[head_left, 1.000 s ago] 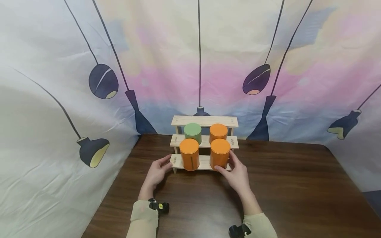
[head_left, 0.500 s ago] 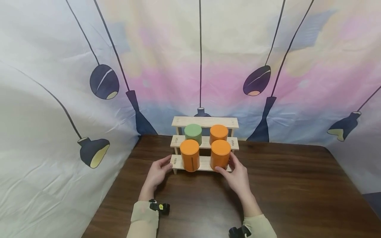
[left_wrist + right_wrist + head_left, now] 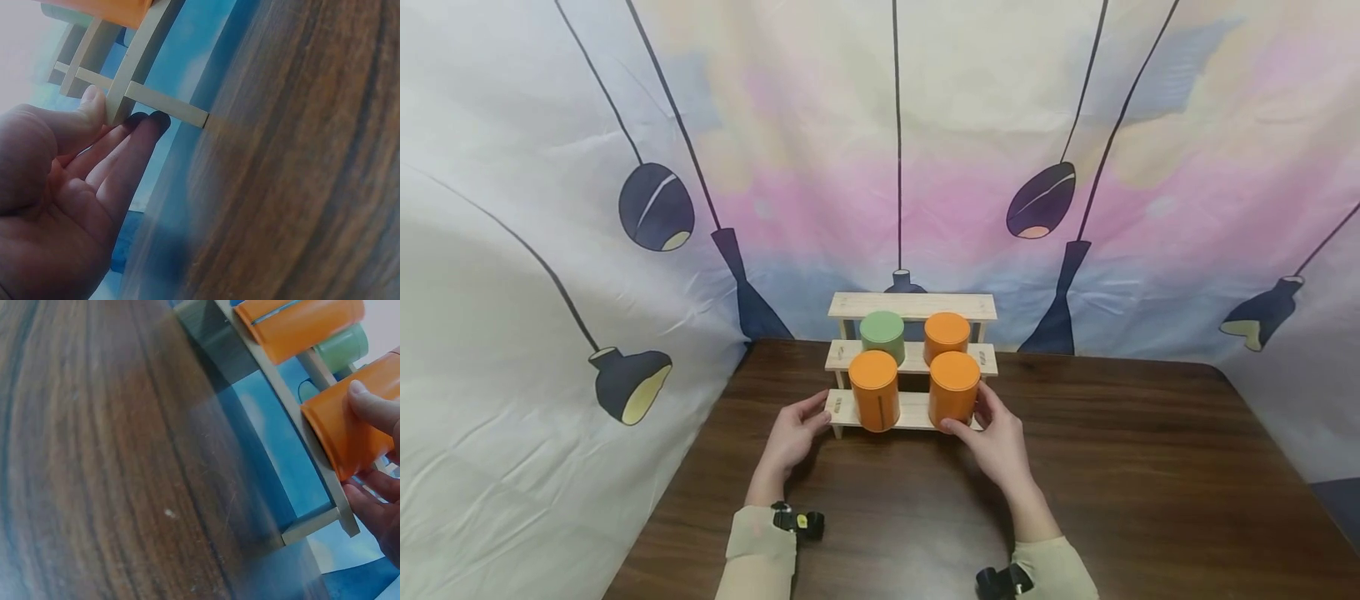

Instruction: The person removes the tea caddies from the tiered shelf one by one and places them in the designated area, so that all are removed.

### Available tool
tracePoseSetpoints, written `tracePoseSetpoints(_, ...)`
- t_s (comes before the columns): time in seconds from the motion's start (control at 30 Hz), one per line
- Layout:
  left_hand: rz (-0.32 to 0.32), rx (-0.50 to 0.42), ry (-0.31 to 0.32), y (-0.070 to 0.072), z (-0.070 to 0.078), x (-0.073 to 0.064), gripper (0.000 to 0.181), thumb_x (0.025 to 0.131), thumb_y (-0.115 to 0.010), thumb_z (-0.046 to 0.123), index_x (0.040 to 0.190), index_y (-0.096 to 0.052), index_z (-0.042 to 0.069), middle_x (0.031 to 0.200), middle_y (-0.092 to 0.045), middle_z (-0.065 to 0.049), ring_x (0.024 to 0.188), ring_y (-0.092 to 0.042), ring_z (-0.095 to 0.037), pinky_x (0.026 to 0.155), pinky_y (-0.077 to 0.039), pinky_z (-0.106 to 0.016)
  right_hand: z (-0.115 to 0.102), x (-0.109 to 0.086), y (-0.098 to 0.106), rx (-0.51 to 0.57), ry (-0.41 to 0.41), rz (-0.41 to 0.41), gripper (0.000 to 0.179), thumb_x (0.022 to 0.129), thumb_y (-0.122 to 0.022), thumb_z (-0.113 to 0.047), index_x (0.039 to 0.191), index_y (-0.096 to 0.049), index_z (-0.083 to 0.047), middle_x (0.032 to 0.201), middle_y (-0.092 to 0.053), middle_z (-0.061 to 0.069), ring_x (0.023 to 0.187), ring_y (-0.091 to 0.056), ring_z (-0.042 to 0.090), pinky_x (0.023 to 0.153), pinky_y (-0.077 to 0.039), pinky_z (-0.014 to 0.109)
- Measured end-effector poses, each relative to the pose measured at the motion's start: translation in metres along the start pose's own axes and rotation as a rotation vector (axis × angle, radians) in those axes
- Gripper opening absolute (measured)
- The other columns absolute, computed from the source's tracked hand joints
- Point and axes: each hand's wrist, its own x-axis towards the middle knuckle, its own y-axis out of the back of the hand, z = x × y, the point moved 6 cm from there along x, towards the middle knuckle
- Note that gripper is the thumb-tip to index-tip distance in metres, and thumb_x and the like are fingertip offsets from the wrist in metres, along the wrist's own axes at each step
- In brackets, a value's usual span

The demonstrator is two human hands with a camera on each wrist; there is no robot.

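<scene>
Wooden rack (image 3: 912, 306) on brown table (image 3: 1150, 467): green canister (image 3: 882, 335) and rear orange canister (image 3: 947, 333) on middle tier, partly hidden by the front pair; front-left orange canister (image 3: 874, 396) on bottom tier. Right hand (image 3: 998, 435) grips front-right orange canister (image 3: 954, 392) at bottom tier's right end, thumb in front; left hand (image 3: 792, 435) pinches that tier's left end.
</scene>
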Motion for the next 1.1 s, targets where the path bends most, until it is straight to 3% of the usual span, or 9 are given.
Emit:
tracePoseSetpoints(0.23,-0.001,0.021,0.002,0.001,-0.001,0.001,0.047,0.108,-0.062,0.006,0.155,-0.056,0.006,0.154,-0.057,-0.02,0.129,-0.066,-0.028,0.103,-0.058,-0.036,0.002,0.002,0.004,0.073,-0.019,0.012,0.086,0.083,-0.095,-0.016,0.157,-0.051,-0.005,0.155,-0.057,0.018,0.133,-0.063,0.038,0.11,-0.052,0.045)
tracePoseSetpoints(0.63,-0.005,0.025,-0.004,0.0,0.001,0.002,0.047,0.108,-0.063,0.006,0.155,-0.057,0.007,0.153,-0.059,-0.018,0.129,-0.066,-0.026,0.104,-0.057,-0.036,-0.002,0.001,0.01,0.076,-0.039,0.007,0.086,0.083,-0.095,-0.015,0.157,-0.052,-0.005,0.148,-0.062,0.019,0.132,-0.064,0.036,0.109,-0.053,0.043)
tracePoseSetpoints(1.1,-0.007,0.01,0.009,0.001,-0.001,0.001,0.047,0.108,-0.062,0.005,0.155,-0.056,0.005,0.152,-0.059,-0.02,0.127,-0.067,-0.026,0.102,-0.059,-0.035,0.003,0.003,0.013,0.103,-0.077,-0.076,0.085,0.084,-0.095,-0.017,0.157,-0.053,-0.008,0.147,-0.063,0.019,0.133,-0.062,0.035,0.11,-0.053,0.043)
